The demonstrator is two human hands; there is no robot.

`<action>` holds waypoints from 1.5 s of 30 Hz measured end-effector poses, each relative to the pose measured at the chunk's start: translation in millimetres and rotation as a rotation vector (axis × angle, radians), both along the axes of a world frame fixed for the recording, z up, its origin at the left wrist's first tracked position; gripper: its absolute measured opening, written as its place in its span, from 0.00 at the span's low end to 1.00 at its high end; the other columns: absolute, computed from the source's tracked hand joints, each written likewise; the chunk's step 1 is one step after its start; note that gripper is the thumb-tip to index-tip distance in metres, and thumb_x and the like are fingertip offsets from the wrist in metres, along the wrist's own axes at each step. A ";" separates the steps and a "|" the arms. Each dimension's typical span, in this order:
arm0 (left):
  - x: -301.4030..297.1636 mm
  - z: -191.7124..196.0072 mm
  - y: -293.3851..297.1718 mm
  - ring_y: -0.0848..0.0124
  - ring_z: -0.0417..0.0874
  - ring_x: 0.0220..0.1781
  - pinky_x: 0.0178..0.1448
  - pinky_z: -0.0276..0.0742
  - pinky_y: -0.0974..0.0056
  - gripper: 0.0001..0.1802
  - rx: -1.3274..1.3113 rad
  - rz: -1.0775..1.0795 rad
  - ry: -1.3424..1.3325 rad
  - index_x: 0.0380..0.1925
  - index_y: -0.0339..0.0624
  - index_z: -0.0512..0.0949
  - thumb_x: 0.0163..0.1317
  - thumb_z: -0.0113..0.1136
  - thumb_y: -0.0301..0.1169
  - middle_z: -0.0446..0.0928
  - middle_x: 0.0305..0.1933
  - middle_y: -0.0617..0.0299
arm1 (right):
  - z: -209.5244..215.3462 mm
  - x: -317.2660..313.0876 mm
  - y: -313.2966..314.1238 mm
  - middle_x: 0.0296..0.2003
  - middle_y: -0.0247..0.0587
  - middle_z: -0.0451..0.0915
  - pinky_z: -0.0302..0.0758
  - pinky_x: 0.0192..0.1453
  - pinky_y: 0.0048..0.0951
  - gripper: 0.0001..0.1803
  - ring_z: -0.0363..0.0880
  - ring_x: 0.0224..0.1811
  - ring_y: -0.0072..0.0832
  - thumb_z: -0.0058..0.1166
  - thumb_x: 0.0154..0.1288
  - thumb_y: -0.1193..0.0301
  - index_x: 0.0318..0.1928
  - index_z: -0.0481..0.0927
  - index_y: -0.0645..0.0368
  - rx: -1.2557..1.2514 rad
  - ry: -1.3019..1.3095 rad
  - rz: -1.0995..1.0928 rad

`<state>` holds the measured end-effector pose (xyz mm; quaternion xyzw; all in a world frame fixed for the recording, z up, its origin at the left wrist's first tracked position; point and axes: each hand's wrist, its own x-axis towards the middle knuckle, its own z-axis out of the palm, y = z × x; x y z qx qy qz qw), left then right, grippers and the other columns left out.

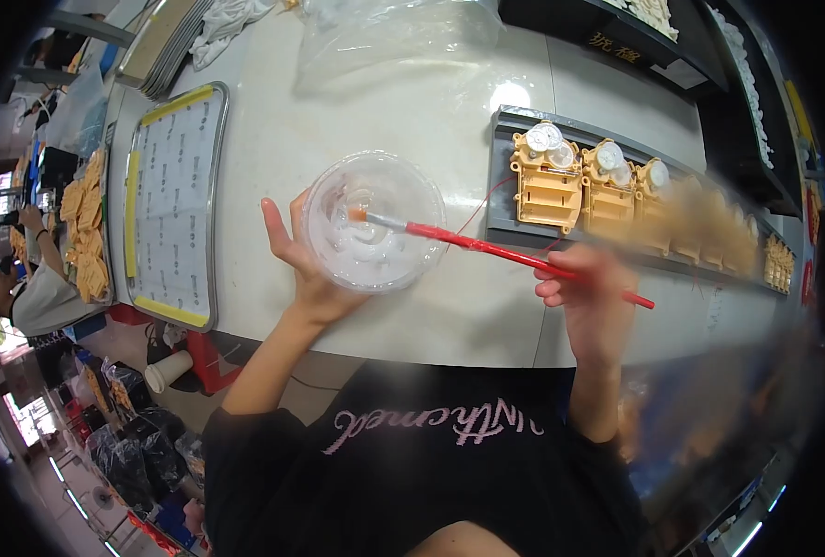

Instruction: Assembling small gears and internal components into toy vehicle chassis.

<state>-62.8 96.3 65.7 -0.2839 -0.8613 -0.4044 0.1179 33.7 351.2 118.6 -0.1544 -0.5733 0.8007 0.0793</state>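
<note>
My left hand (327, 295) is wrapped around the side of a clear plastic cup (411, 265) with whitish, paste-like stuff smeared inside; its thumb stands away from the cup. In my right hand (600, 302) is a thin paintbrush (476, 245) with a red handle, held near the handle's back end. The brush slants to the left across the cup's rim, and its orange-brown bristles are over or inside the cup; whether they touch the paste I cannot tell. To the right, yellow-orange plastic gear housings (550, 202) with white gears stand in a row, partly blurred.
The housings sit in a long grey tray (503, 218). A thin red wire (479, 212) runs beside it. Leftward lies a metal-rimmed tray (176, 200) with yellow strips. Clear plastic sheeting (394, 46) and black bins (607, 42) lie at the back. A co-worker (46, 297) is at far left.
</note>
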 end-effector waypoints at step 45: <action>-23.6 -23.5 76.5 0.54 0.62 0.68 0.70 0.62 0.44 0.75 0.446 -0.036 -0.139 0.68 0.61 0.27 0.31 0.79 0.29 0.53 0.69 0.50 | 77.4 76.0 104.9 0.38 0.50 0.81 0.80 0.36 0.25 0.16 0.84 0.35 0.34 0.67 0.49 0.78 0.41 0.82 0.65 1.186 0.076 0.322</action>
